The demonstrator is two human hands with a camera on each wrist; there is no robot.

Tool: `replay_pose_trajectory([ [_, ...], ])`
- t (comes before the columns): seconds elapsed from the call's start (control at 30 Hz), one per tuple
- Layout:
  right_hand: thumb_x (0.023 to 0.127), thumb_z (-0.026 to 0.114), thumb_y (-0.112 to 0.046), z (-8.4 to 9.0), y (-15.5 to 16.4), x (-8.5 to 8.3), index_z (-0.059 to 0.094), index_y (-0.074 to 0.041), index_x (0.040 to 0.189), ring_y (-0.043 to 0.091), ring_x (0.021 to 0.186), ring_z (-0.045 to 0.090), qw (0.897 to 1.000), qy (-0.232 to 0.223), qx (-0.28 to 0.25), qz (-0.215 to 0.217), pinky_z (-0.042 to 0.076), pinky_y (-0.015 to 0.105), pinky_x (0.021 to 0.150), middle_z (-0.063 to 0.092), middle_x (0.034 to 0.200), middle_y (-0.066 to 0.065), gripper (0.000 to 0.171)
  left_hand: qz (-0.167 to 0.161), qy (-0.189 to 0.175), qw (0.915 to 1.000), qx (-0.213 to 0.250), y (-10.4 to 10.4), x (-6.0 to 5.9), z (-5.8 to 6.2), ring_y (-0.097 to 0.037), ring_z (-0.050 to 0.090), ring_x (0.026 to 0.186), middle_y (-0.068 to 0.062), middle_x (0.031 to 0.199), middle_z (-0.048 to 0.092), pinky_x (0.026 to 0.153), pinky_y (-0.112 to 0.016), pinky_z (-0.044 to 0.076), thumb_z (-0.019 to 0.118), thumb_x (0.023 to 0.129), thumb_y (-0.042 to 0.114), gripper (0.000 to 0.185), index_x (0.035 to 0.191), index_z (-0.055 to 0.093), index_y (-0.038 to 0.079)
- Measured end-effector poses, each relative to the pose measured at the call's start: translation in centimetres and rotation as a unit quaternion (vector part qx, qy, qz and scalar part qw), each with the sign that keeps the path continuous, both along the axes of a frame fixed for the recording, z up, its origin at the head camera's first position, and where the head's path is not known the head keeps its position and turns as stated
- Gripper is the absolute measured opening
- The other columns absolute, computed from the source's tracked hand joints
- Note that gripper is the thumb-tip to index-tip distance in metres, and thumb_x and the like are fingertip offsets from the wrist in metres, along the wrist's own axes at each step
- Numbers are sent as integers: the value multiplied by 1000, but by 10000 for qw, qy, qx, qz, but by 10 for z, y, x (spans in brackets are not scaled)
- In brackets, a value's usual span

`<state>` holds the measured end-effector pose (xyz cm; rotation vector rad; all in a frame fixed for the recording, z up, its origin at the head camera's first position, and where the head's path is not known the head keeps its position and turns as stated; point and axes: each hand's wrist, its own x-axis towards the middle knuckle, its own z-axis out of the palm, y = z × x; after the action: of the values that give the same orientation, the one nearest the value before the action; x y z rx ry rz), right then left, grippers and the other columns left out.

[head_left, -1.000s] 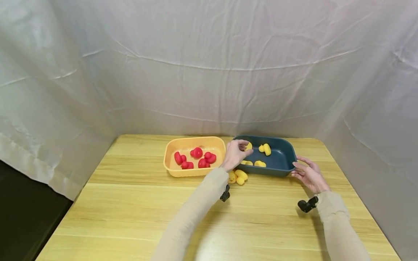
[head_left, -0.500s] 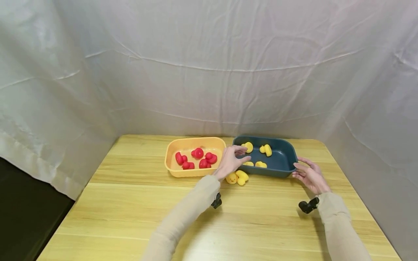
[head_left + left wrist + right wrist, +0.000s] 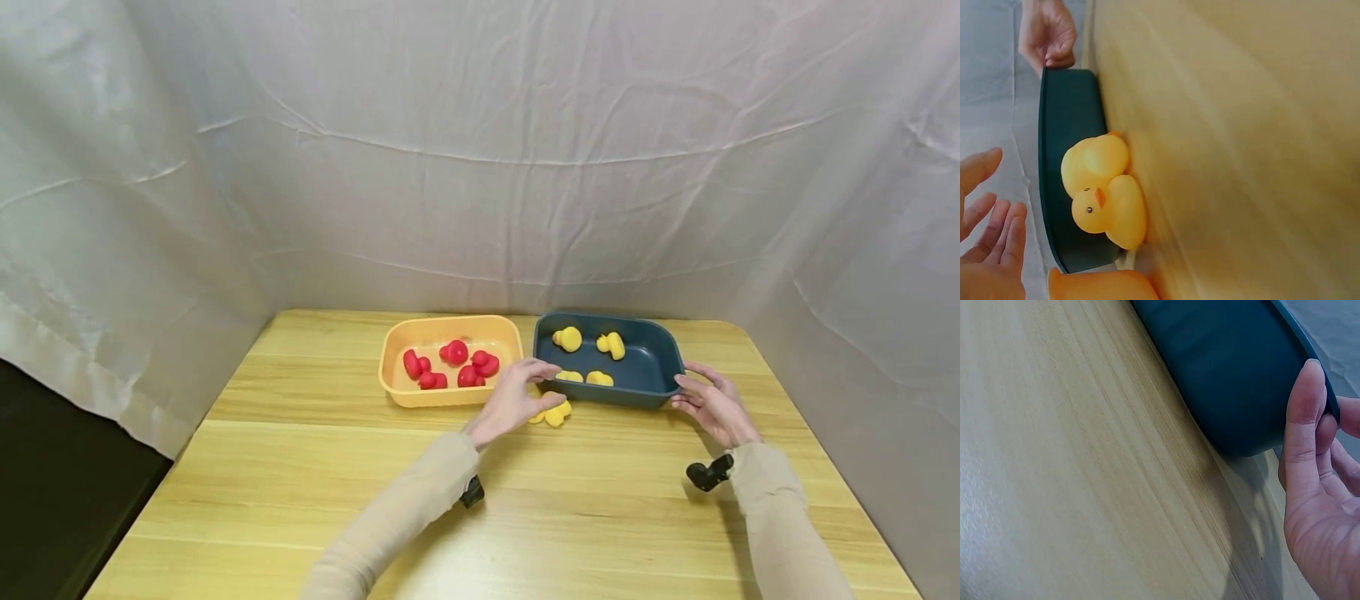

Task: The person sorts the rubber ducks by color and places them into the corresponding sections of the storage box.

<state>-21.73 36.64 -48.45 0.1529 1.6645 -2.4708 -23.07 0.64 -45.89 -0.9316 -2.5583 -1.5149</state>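
Head view: my left hand (image 3: 512,402), fingers spread, hovers over two yellow rubber ducks (image 3: 553,412) on the wooden surface (image 3: 300,467); my right hand (image 3: 711,407) pinches the dark-blue plastic tub's (image 3: 652,367) rim.

A light wooden table (image 3: 300,467) with lengthwise grain and rounded far corners carries everything. Toward its far edge an orange tub (image 3: 390,385) and a dark blue tub (image 3: 637,398) stand side by side, long sides close together (whether they touch cannot be told). Two yellow rubber ducks (image 3: 1105,190) lie directly on the wood, pressed together just in front of the blue tub's near wall, close to the gap between the tubs.
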Motion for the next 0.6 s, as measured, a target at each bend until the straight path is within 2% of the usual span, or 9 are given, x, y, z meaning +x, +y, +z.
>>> replay_pose_trajectory([
  [0.17,102,54,-3,1,0,0,50,-15,126,14,71,69,10000,-6,24,-1,61,25,67,67,86,1,27,-68,314,9961,-827,-3,8,-4,-28,61,120,-10,128,65,107,-42,51,82,85,19,48,129,67,6],
  [0.27,102,54,-3,1,0,0,49,-15,126,14,71,69,10000,-18,50,2,61,25,67,67,86,1,27,-97,317,9929,-1144,-3,11,-7,-26,58,124,-8,133,63,110,-41,47,82,85,22,52,133,64,10],
  [0.6,102,54,-3,0,0,0,50,-15,126,15,71,69,10000,-29,27,6,62,25,68,65,86,1,27,-151,447,9852,-1649,-1,16,-11,-21,59,128,-5,140,61,112,-38,47,80,87,25,55,138,60,14],
])
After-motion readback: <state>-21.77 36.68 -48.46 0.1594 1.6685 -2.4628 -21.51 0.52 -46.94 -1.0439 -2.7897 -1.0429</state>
